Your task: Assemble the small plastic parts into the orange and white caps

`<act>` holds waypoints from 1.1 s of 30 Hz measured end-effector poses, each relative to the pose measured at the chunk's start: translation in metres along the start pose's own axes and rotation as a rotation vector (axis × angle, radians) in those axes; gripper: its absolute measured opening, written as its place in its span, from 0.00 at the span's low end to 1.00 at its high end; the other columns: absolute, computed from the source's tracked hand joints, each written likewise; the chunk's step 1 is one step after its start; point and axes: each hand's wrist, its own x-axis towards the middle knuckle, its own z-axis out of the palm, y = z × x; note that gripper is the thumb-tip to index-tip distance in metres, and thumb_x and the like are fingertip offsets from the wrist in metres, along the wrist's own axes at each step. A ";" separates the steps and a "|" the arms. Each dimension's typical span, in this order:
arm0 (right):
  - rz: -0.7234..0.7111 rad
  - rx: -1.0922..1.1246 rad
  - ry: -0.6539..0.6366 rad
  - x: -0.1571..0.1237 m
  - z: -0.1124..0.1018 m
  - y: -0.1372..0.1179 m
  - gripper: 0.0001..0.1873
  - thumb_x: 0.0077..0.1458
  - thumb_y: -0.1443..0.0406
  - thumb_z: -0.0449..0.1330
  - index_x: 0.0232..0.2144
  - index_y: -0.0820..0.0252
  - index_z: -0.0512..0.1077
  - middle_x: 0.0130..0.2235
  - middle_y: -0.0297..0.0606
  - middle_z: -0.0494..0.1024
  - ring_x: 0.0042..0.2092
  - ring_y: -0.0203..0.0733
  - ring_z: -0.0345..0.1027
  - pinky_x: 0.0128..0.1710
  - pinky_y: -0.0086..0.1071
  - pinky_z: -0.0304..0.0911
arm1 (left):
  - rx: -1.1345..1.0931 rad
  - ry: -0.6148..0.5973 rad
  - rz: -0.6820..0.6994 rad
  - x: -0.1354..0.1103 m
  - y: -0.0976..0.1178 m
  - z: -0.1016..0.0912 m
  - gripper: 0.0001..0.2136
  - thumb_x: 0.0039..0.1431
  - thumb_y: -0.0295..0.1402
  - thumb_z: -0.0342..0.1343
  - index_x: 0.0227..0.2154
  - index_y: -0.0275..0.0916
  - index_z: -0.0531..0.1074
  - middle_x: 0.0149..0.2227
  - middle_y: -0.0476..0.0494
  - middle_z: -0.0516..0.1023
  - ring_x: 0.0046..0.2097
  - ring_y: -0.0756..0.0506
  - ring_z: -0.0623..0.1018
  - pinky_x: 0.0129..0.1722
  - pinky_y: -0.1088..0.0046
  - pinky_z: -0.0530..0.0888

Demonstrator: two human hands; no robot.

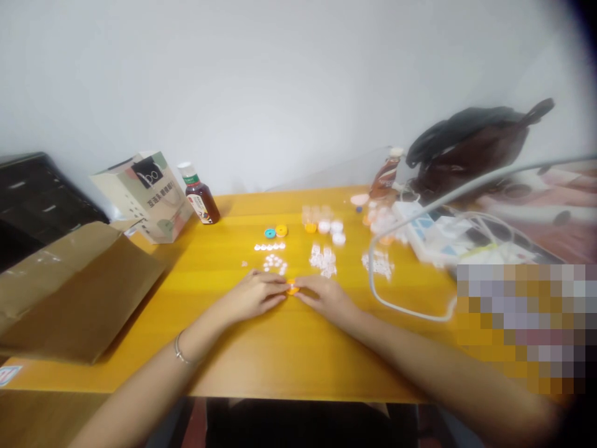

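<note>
We see a small round orange plastic piece [292, 289] directly between our left hand [259, 294] and our right hand [329, 295], the fingertips of both narrowed on its sides. Neither hand is clearly nearer, and being round it shows no long axis. We cannot tell whether it touches the yellow wooden desk [298, 361]. Small white pieces [283, 269] lie just beyond it.

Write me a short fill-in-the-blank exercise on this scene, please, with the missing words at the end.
1. The left hand and right hand both touch one small ____ (orange or blue) piece.
2. The bracelet circles the ____ forearm.
3. The dark bottle beside the patterned bag has a ____ cap.

Missing words: orange; left; white.
</note>
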 end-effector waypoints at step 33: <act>-0.163 -0.080 0.028 -0.002 0.000 0.003 0.07 0.49 0.70 0.55 0.34 0.58 0.69 0.37 0.39 0.76 0.40 0.40 0.69 0.40 0.34 0.65 | 0.052 0.191 -0.241 -0.005 -0.041 0.002 0.10 0.58 0.32 0.46 0.37 0.40 0.73 0.37 0.43 0.74 0.38 0.47 0.73 0.40 0.70 0.69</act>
